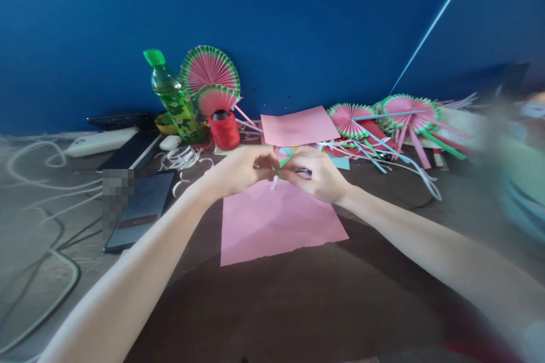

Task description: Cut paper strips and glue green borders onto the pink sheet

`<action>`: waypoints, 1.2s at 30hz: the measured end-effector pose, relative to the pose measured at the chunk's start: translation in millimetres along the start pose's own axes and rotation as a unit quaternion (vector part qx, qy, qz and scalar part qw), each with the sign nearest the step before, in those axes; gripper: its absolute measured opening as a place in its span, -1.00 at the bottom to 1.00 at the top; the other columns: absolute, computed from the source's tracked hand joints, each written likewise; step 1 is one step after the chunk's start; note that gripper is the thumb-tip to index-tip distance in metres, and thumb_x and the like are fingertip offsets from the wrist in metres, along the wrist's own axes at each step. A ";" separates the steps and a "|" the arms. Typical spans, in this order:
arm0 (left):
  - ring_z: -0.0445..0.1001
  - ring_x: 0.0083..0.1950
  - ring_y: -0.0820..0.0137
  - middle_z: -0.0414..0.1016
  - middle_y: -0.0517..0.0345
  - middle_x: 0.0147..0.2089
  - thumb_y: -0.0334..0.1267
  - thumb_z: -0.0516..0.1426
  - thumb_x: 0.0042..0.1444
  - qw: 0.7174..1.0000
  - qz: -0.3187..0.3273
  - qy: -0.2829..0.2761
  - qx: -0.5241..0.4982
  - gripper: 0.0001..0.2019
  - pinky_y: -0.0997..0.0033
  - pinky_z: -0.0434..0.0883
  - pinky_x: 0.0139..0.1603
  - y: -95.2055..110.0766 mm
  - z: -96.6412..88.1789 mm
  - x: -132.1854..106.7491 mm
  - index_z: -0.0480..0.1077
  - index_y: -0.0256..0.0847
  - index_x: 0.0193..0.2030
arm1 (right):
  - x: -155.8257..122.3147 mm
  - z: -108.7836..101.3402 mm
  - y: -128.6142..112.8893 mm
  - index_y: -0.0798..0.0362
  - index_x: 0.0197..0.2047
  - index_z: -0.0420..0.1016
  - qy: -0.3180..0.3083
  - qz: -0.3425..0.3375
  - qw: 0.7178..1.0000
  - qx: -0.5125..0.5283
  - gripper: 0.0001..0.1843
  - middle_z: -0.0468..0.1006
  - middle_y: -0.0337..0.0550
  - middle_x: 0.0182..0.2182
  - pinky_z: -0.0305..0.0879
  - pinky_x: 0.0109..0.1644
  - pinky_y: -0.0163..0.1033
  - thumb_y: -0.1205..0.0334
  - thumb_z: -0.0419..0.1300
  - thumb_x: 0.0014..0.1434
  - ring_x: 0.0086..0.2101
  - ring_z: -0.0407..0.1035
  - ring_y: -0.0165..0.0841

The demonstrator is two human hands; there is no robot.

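My left hand (pixel 242 170) and my right hand (pixel 319 176) meet above a pink paper sheet (pixel 276 224) lying on the dark table. Both are closed in a pinch on a small folded green-and-pink paper piece (pixel 283 161) held between them. A dark slim object, perhaps a tool (pixel 303 171), shows in the fingers of my right hand; I cannot make out what it is. A second pink sheet (pixel 298 125) lies just beyond my hands.
Finished pink-and-green paper fans (pixel 210 71) lean on the blue wall, with more fans (pixel 404 110) and loose paper strips to the right. A green bottle (pixel 174 99), red thread spool (pixel 224 129), phone (pixel 142 210) and white cables (pixel 38 181) lie at left.
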State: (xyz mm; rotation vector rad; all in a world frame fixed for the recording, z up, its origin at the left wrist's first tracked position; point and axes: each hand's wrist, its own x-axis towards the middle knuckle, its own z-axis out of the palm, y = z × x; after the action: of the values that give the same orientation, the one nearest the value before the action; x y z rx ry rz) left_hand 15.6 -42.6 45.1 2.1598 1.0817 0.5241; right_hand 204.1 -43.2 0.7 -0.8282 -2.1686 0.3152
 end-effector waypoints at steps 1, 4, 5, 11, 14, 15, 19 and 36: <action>0.50 -0.26 0.39 0.52 0.19 -0.35 -0.28 0.13 0.02 1.000 0.001 0.002 -0.012 -0.86 0.39 0.38 -0.22 0.6 1.3 -0.3 0.33 -0.20 -0.25 | 0.1 -0.9 -2.0 0.10 -0.44 0.50 -0.013 0.008 1.000 0.022 -0.78 0.52 -0.15 -0.48 0.17 -0.26 -0.27 0.17 0.13 0.12 -0.39 0.31 -0.39; 0.51 -0.29 0.39 0.51 0.21 -0.38 -0.26 0.14 0.03 0.999 0.002 0.012 -0.040 -0.82 0.39 0.38 -0.26 0.3 3.1 -0.9 0.24 -0.19 -0.24 | 0.6 -6.6 -8.2 0.11 -0.37 0.51 -0.064 0.055 0.991 0.103 -0.77 0.53 -0.15 -0.44 0.19 -0.31 -0.32 0.19 0.08 0.15 -0.39 0.35 -0.42; 0.51 -0.29 0.39 0.50 0.21 -0.38 -0.25 0.14 0.02 0.999 0.003 0.017 -0.040 -0.83 0.40 0.38 -0.26 0.2 3.1 -1.0 0.23 -0.19 -0.27 | 0.9 -8.7 -10.0 0.12 -0.36 0.50 -0.080 0.070 0.986 0.129 -0.74 0.53 -0.15 -0.44 0.19 -0.33 -0.33 0.18 0.04 0.18 -0.39 0.36 -0.43; 0.48 -0.27 0.39 0.48 0.19 -0.34 -0.23 0.16 -0.01 0.999 0.018 0.040 -0.012 -0.84 0.37 0.38 -0.23 3.4 0.1 -1.0 0.25 -0.21 -0.37 | 3.1 -11.0 -12.8 0.14 -0.39 0.48 -0.076 0.094 0.984 0.133 -0.84 0.52 -0.19 -0.51 0.16 -0.40 -0.35 0.25 0.12 0.10 -0.46 0.32 -0.46; 0.48 -0.23 0.40 0.49 0.18 -0.31 -0.25 0.15 0.01 0.999 0.024 0.038 -0.013 -0.88 0.37 0.38 -0.19 4.9 -2.9 -1.4 0.29 -0.21 -0.36 | 3.9 -9.4 -12.9 0.13 -0.43 0.46 -0.065 0.103 0.982 0.143 -0.85 0.51 -0.20 -0.53 0.19 -0.38 -0.33 0.31 0.10 0.10 -0.47 0.33 -0.46; 0.48 -0.21 0.40 0.49 0.18 -0.30 -0.26 0.14 0.02 0.999 0.026 0.041 -0.014 -0.90 0.37 0.38 -0.17 4.9 -3.8 -1.5 0.30 -0.21 -0.35 | 4.0 -9.3 -13.2 0.13 -0.43 0.46 -0.064 0.109 0.980 0.151 -0.84 0.50 -0.20 -0.54 0.20 -0.37 -0.33 0.30 0.09 0.10 -0.47 0.34 -0.46; 0.47 -0.16 0.41 0.49 0.17 -0.24 -0.27 0.14 0.02 0.997 0.033 0.073 -0.006 -0.89 0.35 0.38 -0.11 4.8 -5.7 -1.7 0.31 -0.21 -0.30 | 4.1 -10.7 -14.8 0.14 -0.37 0.48 -0.060 0.126 0.975 0.175 -0.83 0.49 -0.22 -0.57 0.23 -0.36 -0.32 0.28 0.09 0.11 -0.47 0.35 -0.45; 0.45 -0.17 0.41 0.52 0.17 -0.23 -0.20 0.12 0.06 0.999 0.032 0.040 -0.011 -0.86 0.34 0.33 -0.05 5.2 -0.4 -0.1 0.42 -0.21 -0.32 | 3.1 -13.3 -17.0 0.15 -0.36 0.50 -0.066 0.108 0.976 0.177 -0.83 0.48 -0.23 -0.56 0.21 -0.37 -0.33 0.34 0.08 0.11 -0.46 0.34 -0.46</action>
State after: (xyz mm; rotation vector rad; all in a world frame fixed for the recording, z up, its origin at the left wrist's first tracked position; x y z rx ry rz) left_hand 18.1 -44.8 49.0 2.1760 1.0474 0.6549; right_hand 204.7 -54.6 19.2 -0.8555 -2.0575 0.8610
